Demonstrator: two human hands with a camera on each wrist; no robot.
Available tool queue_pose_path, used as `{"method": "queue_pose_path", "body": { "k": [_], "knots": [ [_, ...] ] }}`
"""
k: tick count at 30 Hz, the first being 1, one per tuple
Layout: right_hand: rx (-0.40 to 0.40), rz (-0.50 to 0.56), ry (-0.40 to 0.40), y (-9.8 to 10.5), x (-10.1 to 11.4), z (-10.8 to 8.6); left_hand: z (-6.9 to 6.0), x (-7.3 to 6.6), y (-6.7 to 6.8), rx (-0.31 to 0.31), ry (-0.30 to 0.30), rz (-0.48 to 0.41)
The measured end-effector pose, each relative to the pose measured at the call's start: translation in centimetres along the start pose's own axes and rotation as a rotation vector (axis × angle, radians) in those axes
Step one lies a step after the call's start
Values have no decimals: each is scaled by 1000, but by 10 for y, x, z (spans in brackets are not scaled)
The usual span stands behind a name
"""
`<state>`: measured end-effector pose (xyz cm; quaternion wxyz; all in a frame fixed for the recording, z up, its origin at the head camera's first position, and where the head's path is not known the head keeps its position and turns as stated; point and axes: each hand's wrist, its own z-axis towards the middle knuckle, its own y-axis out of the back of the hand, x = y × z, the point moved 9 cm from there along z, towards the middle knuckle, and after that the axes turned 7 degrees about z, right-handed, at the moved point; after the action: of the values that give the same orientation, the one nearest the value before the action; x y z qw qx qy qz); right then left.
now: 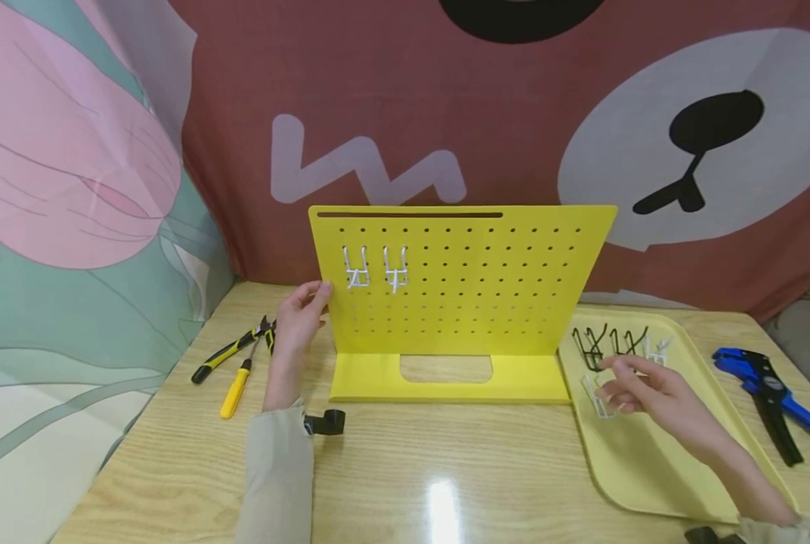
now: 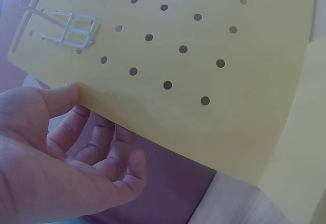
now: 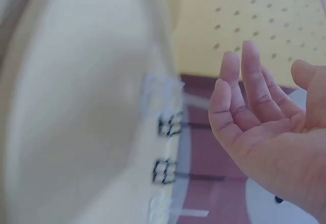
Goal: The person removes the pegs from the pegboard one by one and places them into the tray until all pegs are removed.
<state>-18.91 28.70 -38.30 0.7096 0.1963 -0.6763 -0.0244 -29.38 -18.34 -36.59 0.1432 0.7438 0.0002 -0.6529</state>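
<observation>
A yellow pegboard (image 1: 486, 302) stands upright on its base, with two white wire hooks (image 1: 357, 270) (image 2: 76, 29) hung side by side at its upper left. My left hand (image 1: 299, 321) (image 2: 76, 152) holds the board's left edge, thumb on the front and fingers behind. My right hand (image 1: 656, 397) (image 3: 270, 127) hovers over the tray at the right, fingers loosely bent, holding nothing. Just left of and below its fingers a white hook (image 1: 597, 399) lies in the tray. Beyond the hand are two black hooks (image 1: 592, 349) (image 3: 164, 172) and another white hook (image 1: 658, 350).
The pale yellow tray (image 1: 656, 483) lies right of the pegboard. Blue-and-black pliers (image 1: 772, 393) rest beyond its right side. Left of my left arm are yellow-and-black pliers (image 1: 224, 352) and a yellow-handled screwdriver (image 1: 236, 390). A printed cloth (image 1: 391, 91) hangs behind the table.
</observation>
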Motion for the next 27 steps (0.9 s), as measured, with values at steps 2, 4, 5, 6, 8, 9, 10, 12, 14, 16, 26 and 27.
{"method": "queue_pose_path", "body": {
  "k": [2,4,5,6,8,9,10,12,14,16,26,27],
  "knots": [
    [13,30,21,-11,8,3,0,0,0,2,2,1],
    [4,58,31,-24,13,8,-1,0,0,3,3,0],
    [-6,76,34,-31,14,11,-1,0,0,5,4,-1],
    [-19,99,31,-39,14,14,-1,0,1,4,7,1],
    [-44,140,21,-58,13,21,-1,0,2,1,13,3],
    [-57,158,19,-68,14,24,-1,0,3,-1,13,5],
    [-56,176,19,-79,14,28,-1,0,3,-3,14,6],
    [-38,203,32,-100,19,35,-1,-1,5,-10,11,2],
    [-13,206,52,-117,26,44,0,-2,5,-12,4,-4],
    [11,199,76,-130,35,51,1,-3,4,-11,-1,-13],
    [-49,298,130,-139,82,90,1,0,0,3,-1,-22],
    [-58,313,135,-140,88,94,1,1,0,5,1,-23]
  ]
}}
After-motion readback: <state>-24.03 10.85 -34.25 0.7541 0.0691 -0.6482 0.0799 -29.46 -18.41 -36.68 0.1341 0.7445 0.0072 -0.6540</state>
